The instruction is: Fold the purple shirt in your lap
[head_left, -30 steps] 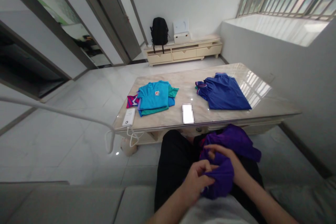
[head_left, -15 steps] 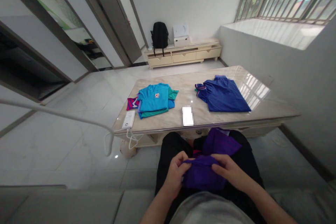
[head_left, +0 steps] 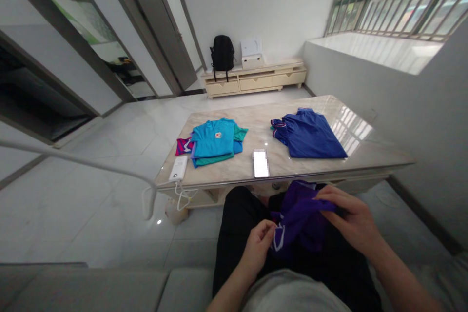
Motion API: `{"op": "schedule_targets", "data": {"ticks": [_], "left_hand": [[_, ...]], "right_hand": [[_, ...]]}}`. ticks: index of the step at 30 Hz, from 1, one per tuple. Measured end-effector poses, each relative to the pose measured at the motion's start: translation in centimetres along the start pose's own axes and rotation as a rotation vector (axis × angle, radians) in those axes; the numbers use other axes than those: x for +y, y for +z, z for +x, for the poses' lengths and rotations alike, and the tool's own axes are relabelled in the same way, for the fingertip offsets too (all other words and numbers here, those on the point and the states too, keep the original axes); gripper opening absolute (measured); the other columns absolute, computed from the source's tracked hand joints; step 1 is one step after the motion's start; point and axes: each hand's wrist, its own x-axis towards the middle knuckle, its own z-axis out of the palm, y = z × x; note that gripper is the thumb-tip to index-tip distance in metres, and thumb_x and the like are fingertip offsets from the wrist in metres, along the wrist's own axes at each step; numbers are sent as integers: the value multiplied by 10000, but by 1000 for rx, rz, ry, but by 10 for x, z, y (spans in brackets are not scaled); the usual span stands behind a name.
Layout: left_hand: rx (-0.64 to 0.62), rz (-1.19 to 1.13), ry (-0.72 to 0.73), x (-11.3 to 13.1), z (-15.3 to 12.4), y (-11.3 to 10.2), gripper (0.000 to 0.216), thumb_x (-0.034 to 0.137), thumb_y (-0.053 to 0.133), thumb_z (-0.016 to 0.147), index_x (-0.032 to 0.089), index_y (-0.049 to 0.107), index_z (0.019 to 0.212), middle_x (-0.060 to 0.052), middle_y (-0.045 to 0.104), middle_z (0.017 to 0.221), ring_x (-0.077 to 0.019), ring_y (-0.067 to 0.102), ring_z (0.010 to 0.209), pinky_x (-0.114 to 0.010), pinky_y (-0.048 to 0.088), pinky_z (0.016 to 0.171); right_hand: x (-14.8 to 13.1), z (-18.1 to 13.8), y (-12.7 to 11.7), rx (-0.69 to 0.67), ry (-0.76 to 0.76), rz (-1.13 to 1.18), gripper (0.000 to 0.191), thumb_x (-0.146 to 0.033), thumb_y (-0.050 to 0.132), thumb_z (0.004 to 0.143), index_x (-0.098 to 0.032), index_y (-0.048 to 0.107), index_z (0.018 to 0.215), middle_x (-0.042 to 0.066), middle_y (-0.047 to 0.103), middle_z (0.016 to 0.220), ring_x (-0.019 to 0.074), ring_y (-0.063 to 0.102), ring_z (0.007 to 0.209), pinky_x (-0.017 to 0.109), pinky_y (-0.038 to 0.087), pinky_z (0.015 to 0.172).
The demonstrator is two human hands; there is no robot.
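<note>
A purple garment (head_left: 305, 222) with white trim, looking like a sports shirt, lies bunched over my lap. Its white-edged part is pinched between the thumb and fingers of my left hand (head_left: 260, 243). Higher and to the right, my right hand (head_left: 349, 214) grips another part of the cloth, its fingers closed over the fabric. The garment's folds hide its full shape. Beyond my knees, a pile of folded shirts, bright blue on top (head_left: 214, 139), rests at the table's left. A folded dark blue shirt (head_left: 310, 131) with striped cuffs lies on the right side.
The marble-topped table (head_left: 256, 117) stands just ahead of my knees. Near its front edge lie a phone with a whited-out screen (head_left: 261, 163) and a white power bank (head_left: 178, 168) with a cable hanging down. A black backpack (head_left: 222, 52) sits on the low cabinet (head_left: 256, 81) behind.
My right hand has moved right and up, drawing the purple cloth with it. My left hand has shifted slightly right and down, and white trim now shows beside it.
</note>
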Motion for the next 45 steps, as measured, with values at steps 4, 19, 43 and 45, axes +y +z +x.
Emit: {"op": "schedule_targets", "data": {"ticks": [4,19,43,45], "left_hand": [[-82,115,117,13,-7,-13,527,661,630,896,141,670,979,17,557,734,-113,451,649,-230,338,627],[503,665,510,49,16,-81,272,366,494,1015,184,681,939,-40,732,852,-200,694,820,-284,525,769],[620,1153,671,81,-2,-149,418,437,429,1060,198,758,964,-54,790,838,-207,741,727,-295,556,717],[604,1117,618,78,0,-128,375,410,442,1058,193,745,1020,-82,783,940,-235,738,869,-348,571,824]], "right_hand": [[-2,1,-19,207,-13,-84,140,-203,716,904,-295,768,996,0,713,979,142,685,897,211,528,819],[19,-5,-83,5,0,-432,197,-320,654,861,-275,818,961,53,730,981,178,716,828,248,566,740],[34,-21,-23,-511,434,-182,200,-149,603,775,-218,762,874,13,739,836,206,694,787,285,486,720],[26,-20,-2,-455,374,-171,179,-176,581,829,-215,753,861,22,719,856,199,679,804,282,472,728]]}}
